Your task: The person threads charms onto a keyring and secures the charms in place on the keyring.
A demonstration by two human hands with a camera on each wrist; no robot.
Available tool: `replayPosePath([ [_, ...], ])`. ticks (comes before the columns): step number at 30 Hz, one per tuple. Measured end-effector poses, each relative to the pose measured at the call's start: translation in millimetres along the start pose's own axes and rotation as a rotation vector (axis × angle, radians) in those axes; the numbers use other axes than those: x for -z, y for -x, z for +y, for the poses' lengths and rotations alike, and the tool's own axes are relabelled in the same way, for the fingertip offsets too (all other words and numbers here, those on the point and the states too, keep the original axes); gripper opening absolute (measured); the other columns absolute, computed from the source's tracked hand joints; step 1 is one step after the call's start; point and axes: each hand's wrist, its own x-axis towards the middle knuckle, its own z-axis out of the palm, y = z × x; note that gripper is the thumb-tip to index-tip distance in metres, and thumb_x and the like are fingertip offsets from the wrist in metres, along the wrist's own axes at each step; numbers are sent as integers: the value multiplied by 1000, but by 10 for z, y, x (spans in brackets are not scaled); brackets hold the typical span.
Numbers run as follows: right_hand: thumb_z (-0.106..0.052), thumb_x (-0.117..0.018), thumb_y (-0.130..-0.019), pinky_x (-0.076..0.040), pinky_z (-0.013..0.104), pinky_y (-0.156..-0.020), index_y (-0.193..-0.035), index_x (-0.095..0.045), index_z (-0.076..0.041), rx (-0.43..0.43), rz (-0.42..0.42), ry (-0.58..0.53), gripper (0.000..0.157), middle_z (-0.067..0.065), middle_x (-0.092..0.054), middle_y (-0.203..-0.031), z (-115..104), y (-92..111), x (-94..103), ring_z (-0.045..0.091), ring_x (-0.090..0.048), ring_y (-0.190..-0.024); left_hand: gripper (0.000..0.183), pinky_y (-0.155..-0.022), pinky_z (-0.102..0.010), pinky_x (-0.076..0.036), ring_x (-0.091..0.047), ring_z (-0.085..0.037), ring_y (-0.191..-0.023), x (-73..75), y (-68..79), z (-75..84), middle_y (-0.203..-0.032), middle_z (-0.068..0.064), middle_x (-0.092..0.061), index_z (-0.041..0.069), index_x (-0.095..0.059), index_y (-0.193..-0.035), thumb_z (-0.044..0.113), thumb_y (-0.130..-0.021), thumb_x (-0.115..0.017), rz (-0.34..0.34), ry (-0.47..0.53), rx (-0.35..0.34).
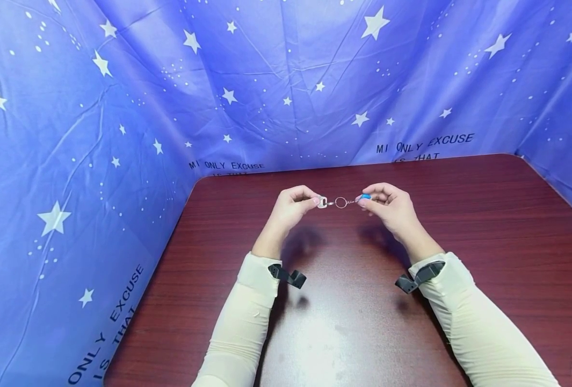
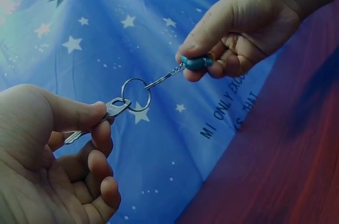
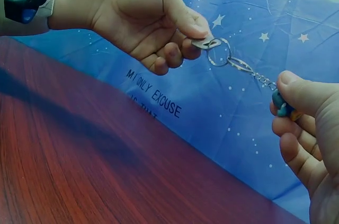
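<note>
Above the table, my left hand (image 1: 290,210) pinches a silver key (image 2: 117,107) by its head, between thumb and index finger; the toothed blade pokes out behind the fingers in the left wrist view. Linked through the key's hole is a metal ring (image 1: 341,202). From it a second ring and a short chain (image 3: 263,80) run to a small blue charm (image 2: 197,63). My right hand (image 1: 393,208) pinches that charm between thumb and fingers, which partly cover it. Key, rings and chain stretch in a line between the two hands.
Below the hands lies a dark red wood-grain table (image 1: 334,258) with rounded far corners. A blue curtain (image 1: 286,64) with white stars and printed words hangs along its back and left sides. Black camera straps (image 1: 286,275) sit on the pale sleeves at both wrists.
</note>
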Motion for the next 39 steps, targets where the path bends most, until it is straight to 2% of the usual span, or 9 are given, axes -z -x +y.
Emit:
replayPosePath([
  [5, 3, -75, -88, -55, 21, -60, -102, -69, -2, -44, -6, 72, 16, -5, -75, -82, 16, 12, 13, 5, -68, -70, 4, -74, -26, -50, -63, -8, -78, -6, -35, -106, -86, -3, -76, -2, -74, -89, -1, -88, -70, 12, -16, 51],
  [9, -2, -76, -88, -56, 22, -61, -106, -66, 6, -83, -2, 150, 22, -7, -72, -79, 58, 10, 19, 5, -68, -70, 4, -74, -30, -48, -61, -9, -78, -9, -54, -194, -87, -3, -75, 1, -75, -88, 1, -88, -72, 17, -54, 82],
  [13, -7, -78, -88, -55, 22, -60, -109, -65, 9, -116, 13, 259, 29, -11, -68, -76, 116, 6, 19, 5, -64, -66, 4, -72, -26, -45, -59, -9, -79, -15, -66, -290, -89, -5, -75, 0, -76, -88, 2, -87, -72, 9, -112, 88],
  [16, -9, -80, -87, -51, 20, -57, -108, -68, 6, -116, 20, 338, 28, -10, -66, -75, 177, 7, 19, 4, -59, -63, 5, -71, -24, -43, -56, -9, -79, -22, -71, -359, -89, -5, -75, 0, -76, -89, 2, -87, -71, 0, -159, 95],
  [20, -11, -81, -87, -44, 18, -51, -106, -71, 3, -93, 16, 411, 26, 0, -68, -78, 265, 13, 27, 3, -55, -61, 5, -69, -25, -42, -53, -10, -77, -35, -82, -437, -84, -2, -72, 0, -75, -88, 3, -87, -71, 4, -195, 110],
  [24, -13, -81, -87, -45, 17, -54, -103, -71, 1, -87, -2, 477, 24, 9, -70, -83, 343, 32, 33, 2, -57, -65, 5, -70, -26, -41, -52, -11, -76, -49, -90, -511, -83, -1, -70, 2, -75, -85, 5, -86, -71, 19, -232, 133],
  [28, -17, -81, -87, -47, 15, -65, -100, -71, -3, -83, -12, 544, 22, 7, -71, -84, 402, 59, 31, 1, -60, -72, 7, -68, -27, -42, -54, -13, -76, -63, -90, -576, -85, 0, -71, 7, -75, -81, 8, -86, -71, 30, -285, 158],
  [34, -19, -82, -85, -44, 20, -65, -97, -71, -8, -82, -22, 612, 20, 3, -71, -82, 475, 89, 37, 8, -60, -73, 7, -57, -28, -43, -52, -15, -66, -96, -91, -664, -82, -1, -68, 10, -75, -79, 9, -86, -71, 18, -356, 168],
  [39, -22, -82, -86, -45, 28, -68, -97, -71, -11, -94, -67, 700, 19, 3, -72, -86, 496, 105, 30, 15, -61, -76, 9, -70, -28, -43, -54, -14, -75, -123, -87, -727, -81, 1, -68, 12, -74, -79, 12, -88, -72, 9, -449, 153],
])
